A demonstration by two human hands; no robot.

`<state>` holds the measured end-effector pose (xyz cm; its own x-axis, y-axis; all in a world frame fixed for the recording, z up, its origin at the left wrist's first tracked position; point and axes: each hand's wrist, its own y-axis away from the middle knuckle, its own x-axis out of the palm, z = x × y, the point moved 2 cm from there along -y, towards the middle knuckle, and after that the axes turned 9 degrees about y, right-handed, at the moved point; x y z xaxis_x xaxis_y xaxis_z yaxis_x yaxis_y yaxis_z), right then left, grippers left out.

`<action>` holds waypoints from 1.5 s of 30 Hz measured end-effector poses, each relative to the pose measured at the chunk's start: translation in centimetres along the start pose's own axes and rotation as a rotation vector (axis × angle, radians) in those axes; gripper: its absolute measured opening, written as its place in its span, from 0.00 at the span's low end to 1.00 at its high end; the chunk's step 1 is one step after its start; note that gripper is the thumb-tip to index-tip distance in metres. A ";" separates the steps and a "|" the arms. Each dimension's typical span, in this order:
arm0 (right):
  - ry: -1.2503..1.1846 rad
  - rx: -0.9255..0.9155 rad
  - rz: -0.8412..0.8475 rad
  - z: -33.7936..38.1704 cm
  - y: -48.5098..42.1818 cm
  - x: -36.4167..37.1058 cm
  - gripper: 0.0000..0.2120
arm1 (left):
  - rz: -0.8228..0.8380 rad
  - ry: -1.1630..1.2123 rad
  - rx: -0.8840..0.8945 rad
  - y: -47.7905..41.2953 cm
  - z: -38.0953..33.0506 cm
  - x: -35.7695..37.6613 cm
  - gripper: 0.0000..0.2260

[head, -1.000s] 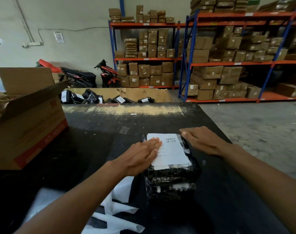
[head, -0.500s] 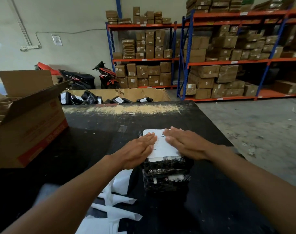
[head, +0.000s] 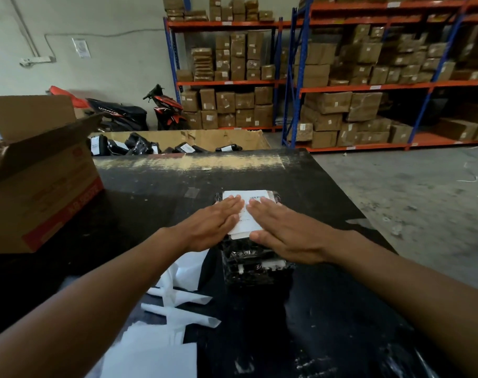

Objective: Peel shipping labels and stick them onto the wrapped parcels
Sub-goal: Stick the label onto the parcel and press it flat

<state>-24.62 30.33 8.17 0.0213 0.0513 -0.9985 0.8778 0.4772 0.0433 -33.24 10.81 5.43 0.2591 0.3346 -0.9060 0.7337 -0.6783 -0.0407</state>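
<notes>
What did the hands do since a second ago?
The right hand slid left from the parcel's far right edge onto the white label and now lies flat beside the left hand, which crept slightly further onto it. Nothing was picked up or let go. The black parcel and the peeled paper strips stayed put on the table.

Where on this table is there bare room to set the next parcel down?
Bare table lies right of the parcel up to the edge, and beyond it toward the worn far edge. Near left is crowded: backing sheets and the cardboard box.
</notes>
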 end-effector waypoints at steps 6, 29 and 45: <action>0.052 0.036 0.101 -3.0 4.9 0.8 0.31 | -0.014 -0.051 0.048 0.1 0.2 0.3 0.24; 0.386 -0.152 -0.080 -1.7 2.4 3.3 0.35 | -0.016 -0.077 0.038 0.2 -0.2 0.3 0.24; -0.006 0.058 -0.055 -2.4 -0.2 3.0 0.36 | -0.033 -0.079 0.061 0.1 -0.2 0.2 0.24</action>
<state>-25.89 32.51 5.27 -0.0251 0.0208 -0.9995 0.9040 0.4273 -0.0138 -32.94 10.94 5.32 0.1833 0.3063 -0.9341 0.7006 -0.7073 -0.0944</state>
